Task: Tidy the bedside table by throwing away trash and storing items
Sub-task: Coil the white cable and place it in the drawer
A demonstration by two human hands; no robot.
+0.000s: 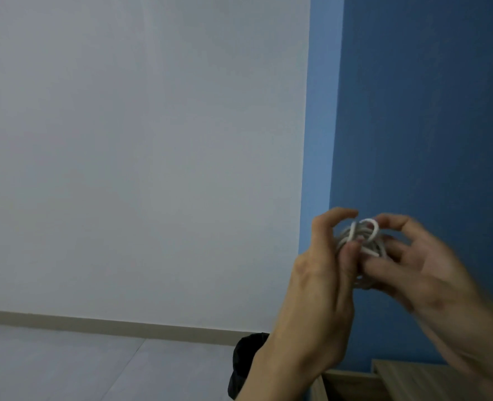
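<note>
A bundle of white cable [361, 238] is held up in front of the blue wall, coiled into loops. My left hand [317, 285] grips the bundle from the left, thumb and fingers curled round it. From the right, my right hand [424, 264] pinches one loop at the top with its fingertips. The lower part of the coil is hidden behind my fingers. The right hand is blurred.
A wooden bedside table [407, 377] shows at the bottom right under my arms. A black bag [245, 363] stands on the floor left of it, against the white wall [138, 154]. The blue wall [427, 111] fills the right side.
</note>
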